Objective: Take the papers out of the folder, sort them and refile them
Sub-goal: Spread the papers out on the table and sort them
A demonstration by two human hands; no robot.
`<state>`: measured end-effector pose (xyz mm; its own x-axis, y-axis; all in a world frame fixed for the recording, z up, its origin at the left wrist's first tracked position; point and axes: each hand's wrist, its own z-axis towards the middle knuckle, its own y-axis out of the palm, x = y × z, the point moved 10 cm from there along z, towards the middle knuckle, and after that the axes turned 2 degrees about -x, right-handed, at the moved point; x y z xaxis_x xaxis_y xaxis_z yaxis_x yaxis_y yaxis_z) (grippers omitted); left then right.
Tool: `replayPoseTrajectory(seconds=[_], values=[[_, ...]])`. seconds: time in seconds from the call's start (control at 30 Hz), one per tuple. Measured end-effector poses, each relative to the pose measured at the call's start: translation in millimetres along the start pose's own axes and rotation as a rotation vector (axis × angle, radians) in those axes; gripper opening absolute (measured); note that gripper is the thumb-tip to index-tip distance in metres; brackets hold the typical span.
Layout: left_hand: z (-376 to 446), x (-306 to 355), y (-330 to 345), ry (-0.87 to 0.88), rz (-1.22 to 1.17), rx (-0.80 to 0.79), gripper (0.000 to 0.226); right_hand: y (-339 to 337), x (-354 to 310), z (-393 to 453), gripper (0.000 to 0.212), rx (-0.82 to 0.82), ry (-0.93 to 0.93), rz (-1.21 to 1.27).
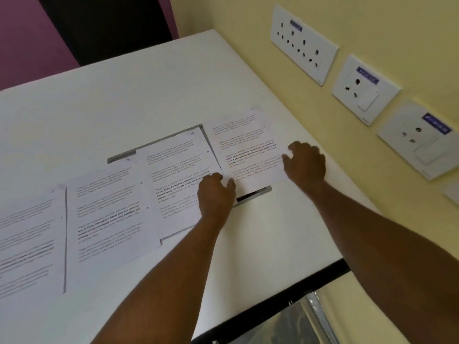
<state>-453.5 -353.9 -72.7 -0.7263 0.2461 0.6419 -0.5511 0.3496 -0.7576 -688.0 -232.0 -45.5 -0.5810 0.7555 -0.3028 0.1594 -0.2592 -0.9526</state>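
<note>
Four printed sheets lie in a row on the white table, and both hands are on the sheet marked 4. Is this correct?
Not quite. The head view shows both hands, left hand and right hand, on the sheet marked 5, the rightmost one. The rest holds: four sheets in a row on the white table.

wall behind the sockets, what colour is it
Pale yellow; the wall shows best in the head view, behind the white socket plates.
</note>
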Motion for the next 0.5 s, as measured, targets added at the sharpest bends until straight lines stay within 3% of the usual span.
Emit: replayPoseTrajectory(seconds=[0.23, 0.5], values=[[-99.4, 5.3, -44.2, 0.179, 0.284, -0.038, 0.046, -14.7, -23.1, -126.7, 0.038, -0.053, -0.160, 0.159], [-200.4, -28.0, -81.3, 0.268, 0.562, -0.113, 0.066, -35.8, -55.7, -252.5, 0.063, -0.116, -0.308, 0.056]])
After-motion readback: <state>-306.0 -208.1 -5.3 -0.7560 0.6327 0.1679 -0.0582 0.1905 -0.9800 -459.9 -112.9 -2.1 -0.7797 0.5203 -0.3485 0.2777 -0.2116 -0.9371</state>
